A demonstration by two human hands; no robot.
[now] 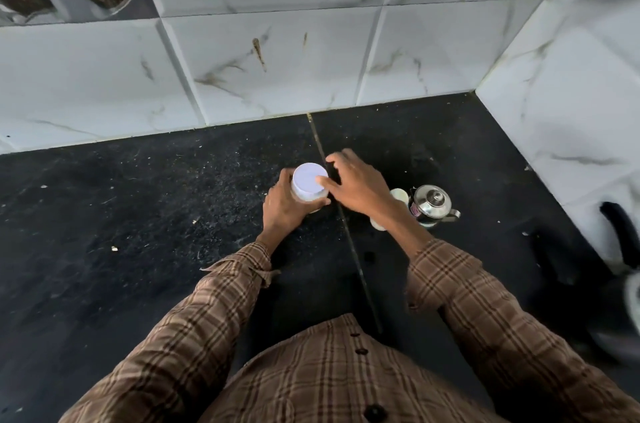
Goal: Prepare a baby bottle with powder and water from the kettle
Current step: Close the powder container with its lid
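Hands at work over the black bench (138, 214): my left hand (282, 206) wraps its fingers and thumb around a small white jar (309, 183) standing on the stone, lid on, while my right hand (356, 185) hovers at the lid's right edge with fingers spread and loose, fingertips just touching the rim and gripping nothing. Behind my right wrist stands a cream-coloured bottle (398, 197), mostly hidden, and just beside it a small steel kettle (433, 204), lid on, near the tiled corner wall (571, 93).
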